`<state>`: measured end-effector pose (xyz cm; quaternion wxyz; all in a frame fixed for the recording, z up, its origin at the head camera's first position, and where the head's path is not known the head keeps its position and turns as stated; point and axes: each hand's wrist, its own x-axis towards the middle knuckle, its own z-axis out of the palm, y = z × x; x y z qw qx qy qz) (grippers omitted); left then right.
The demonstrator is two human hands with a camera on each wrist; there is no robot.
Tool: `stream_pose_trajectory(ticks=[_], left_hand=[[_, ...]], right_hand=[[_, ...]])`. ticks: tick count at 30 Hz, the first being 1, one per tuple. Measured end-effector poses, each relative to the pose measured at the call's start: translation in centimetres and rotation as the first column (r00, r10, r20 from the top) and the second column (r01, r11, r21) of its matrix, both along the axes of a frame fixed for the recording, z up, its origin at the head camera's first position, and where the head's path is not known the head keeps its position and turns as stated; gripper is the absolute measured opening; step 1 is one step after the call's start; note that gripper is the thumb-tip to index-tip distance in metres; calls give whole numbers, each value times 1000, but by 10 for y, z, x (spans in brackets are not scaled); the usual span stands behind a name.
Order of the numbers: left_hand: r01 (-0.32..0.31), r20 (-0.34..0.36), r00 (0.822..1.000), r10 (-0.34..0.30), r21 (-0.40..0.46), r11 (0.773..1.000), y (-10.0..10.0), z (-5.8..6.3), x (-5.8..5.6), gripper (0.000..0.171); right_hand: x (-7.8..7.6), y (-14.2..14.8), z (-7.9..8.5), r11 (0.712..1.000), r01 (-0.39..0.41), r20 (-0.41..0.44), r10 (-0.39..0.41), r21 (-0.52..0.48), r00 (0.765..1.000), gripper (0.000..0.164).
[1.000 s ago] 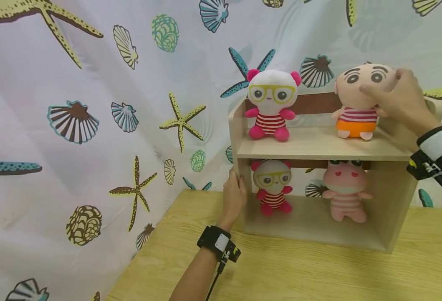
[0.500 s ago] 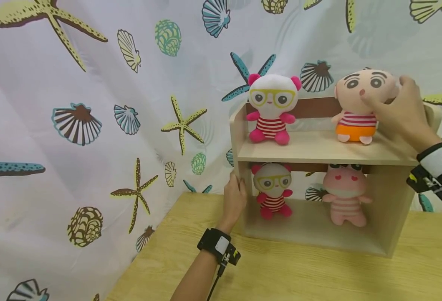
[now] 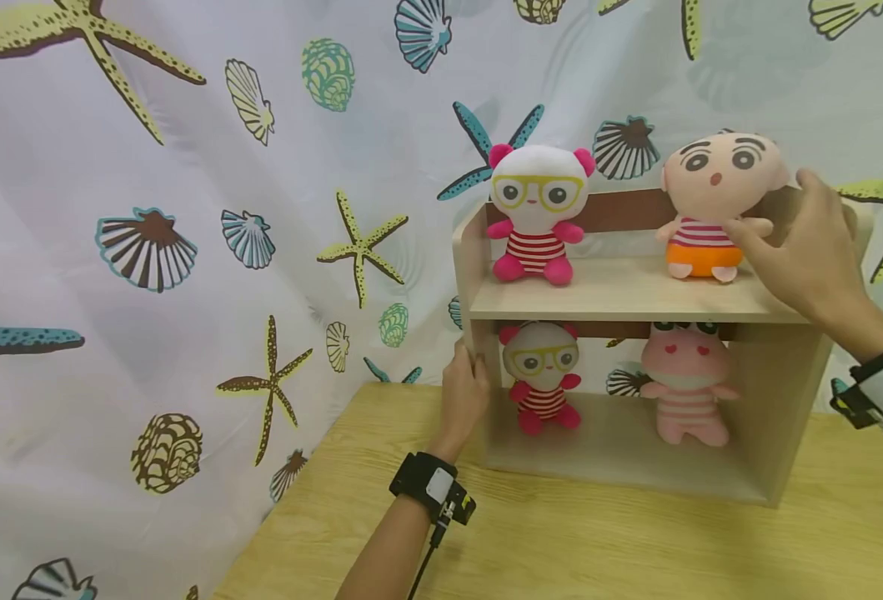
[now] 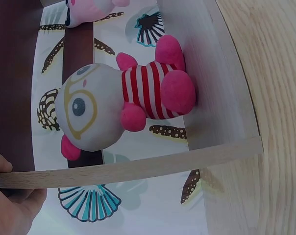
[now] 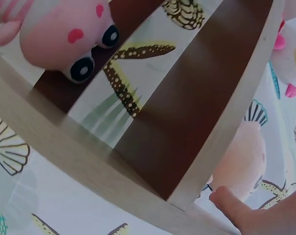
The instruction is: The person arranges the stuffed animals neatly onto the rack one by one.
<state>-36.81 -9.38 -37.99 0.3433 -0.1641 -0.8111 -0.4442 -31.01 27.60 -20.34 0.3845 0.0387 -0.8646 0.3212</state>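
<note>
A two-tier wooden shelf (image 3: 621, 292) stands on the table. My left hand (image 3: 462, 400) grips its left side panel; in the left wrist view, fingers and thumb (image 4: 28, 205) lie on either side of the panel's edge. On the upper tier, at right, sits a plush boy doll (image 3: 719, 187) with a striped top and orange shorts. My right hand (image 3: 816, 258) is just right of it, thumb and fingers spread apart, thumb tip near the doll's arm. A plush panda (image 3: 539, 200) with yellow glasses sits upper left. Below are a similar panda (image 3: 542, 375) and a pink plush animal (image 3: 687, 383).
The light wooden table (image 3: 576, 542) extends in front of the shelf. Behind and to the left hangs a white cloth (image 3: 186, 333) printed with shells and starfish. A dark brown strip (image 3: 624, 211) runs across the shelf's back.
My right hand has let go of the boy doll's head and moved slightly down and right, away from it. The doll stays seated on the shelf. My left hand keeps its grip on the panel.
</note>
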Motion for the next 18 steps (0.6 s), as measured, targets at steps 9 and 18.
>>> stream_pose_trajectory(ticks=[9,18], left_hand=[[11,-1,1000,-11,-52,999,-9,3,4,31],[-9,-24,1000,7,-72,997,-15,-3,0,31]], right_hand=[[34,-12,-23,995,-101,27,101,12,995,66],[64,-30,-65,961,-94,-188,146,261,971,43]])
